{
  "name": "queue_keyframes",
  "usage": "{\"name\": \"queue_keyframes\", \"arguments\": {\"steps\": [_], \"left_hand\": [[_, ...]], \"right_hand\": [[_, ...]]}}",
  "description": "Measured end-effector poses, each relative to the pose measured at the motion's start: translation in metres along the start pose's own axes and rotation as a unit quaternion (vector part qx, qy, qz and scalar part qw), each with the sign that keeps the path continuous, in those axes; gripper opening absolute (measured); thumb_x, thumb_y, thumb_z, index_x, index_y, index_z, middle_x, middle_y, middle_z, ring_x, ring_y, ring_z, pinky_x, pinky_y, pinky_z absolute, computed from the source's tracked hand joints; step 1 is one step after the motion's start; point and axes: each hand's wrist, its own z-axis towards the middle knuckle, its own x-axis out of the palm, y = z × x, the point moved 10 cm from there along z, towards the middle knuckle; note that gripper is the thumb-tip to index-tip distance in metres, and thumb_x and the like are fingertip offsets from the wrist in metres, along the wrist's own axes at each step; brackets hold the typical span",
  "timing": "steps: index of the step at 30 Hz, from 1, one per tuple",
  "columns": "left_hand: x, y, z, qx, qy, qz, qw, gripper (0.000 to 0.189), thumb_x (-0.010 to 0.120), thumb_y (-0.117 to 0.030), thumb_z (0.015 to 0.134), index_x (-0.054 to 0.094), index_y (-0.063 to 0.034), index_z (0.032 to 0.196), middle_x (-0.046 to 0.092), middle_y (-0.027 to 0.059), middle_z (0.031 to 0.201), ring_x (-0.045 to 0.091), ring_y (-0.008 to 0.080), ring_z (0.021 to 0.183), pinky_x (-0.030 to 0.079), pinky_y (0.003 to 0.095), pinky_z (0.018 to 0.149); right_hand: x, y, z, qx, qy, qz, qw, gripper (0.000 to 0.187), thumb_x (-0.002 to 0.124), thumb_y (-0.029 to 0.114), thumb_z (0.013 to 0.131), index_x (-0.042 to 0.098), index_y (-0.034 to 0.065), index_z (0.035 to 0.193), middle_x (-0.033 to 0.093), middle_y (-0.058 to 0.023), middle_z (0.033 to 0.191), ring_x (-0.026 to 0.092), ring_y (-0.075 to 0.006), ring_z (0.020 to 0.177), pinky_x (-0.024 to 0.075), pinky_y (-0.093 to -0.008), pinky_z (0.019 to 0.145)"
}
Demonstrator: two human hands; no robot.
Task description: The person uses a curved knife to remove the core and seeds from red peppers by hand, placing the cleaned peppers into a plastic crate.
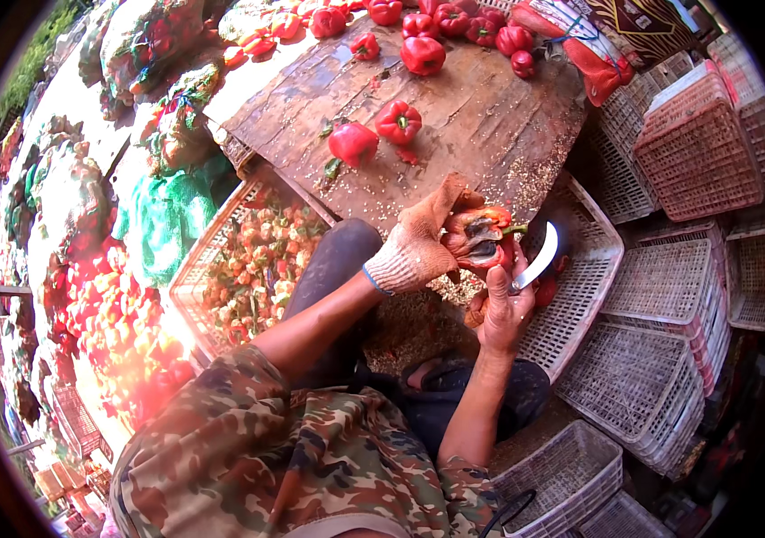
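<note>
My left hand (416,245), in an orange-coated work glove with a white knit cuff, grips a red bell pepper (473,232). The pepper looks wrinkled, with a dark, greyish damaged patch facing up and its green stem pointing right. Close below it, my bare right hand (502,306) holds a knife with a short curved blade (542,254), tip upward. The fingers of that hand are close under the pepper; whether they touch it is hard to tell. On the wooden board (490,128) ahead sit two whole red peppers (375,134), with seeds scattered around them.
A plastic crate (184,286) of pepper cores (261,262) stands left of my knee. Another crate (604,259) with some red pieces is at right. Stacked crates (658,282) line the right side. More peppers (422,54) lie at the board's far edge; filled net sacks (147,40) stand left.
</note>
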Motion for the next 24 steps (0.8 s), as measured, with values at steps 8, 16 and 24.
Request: {"name": "queue_keyframes", "arguments": {"steps": [8, 16, 24], "left_hand": [[0.008, -0.029, -0.026, 0.068, -0.09, 0.074, 0.991, 0.114, 0.092, -0.025, 0.07, 0.022, -0.0103, 0.159, 0.057, 0.0153, 0.14, 0.06, 0.0227, 0.124, 0.048, 0.0339, 0.105], [-0.003, -0.038, -0.024, 0.082, -0.142, 0.021, 0.986, 0.098, 0.091, -0.017, 0.07, 0.036, -0.0078, 0.15, 0.062, 0.009, 0.128, 0.064, 0.0189, 0.112, 0.053, 0.0331, 0.097], [-0.035, 0.038, -0.01, -0.095, -0.158, -0.06, 0.981, 0.047, 0.07, -0.009, 0.091, 0.054, -0.0046, 0.135, 0.069, 0.0124, 0.109, 0.07, 0.0229, 0.098, 0.06, 0.0365, 0.081]], "right_hand": [[0.01, -0.049, -0.008, 0.058, -0.013, 0.165, 0.984, 0.075, 0.064, 0.058, 0.094, 0.046, 0.0071, 0.146, 0.062, -0.0069, 0.133, 0.065, -0.0172, 0.102, 0.0493, -0.0276, 0.055], [0.029, -0.065, -0.017, 0.15, 0.047, 0.197, 0.968, 0.067, 0.062, 0.061, 0.094, 0.051, 0.0127, 0.139, 0.063, -0.0037, 0.126, 0.065, -0.0147, 0.093, 0.0462, -0.0255, 0.05], [0.005, -0.043, -0.019, 0.056, 0.038, -0.128, 0.99, 0.032, 0.069, 0.029, 0.1, 0.066, -0.0018, 0.11, 0.071, -0.0053, 0.092, 0.07, -0.0146, 0.071, 0.0495, -0.0288, 0.05]]}}
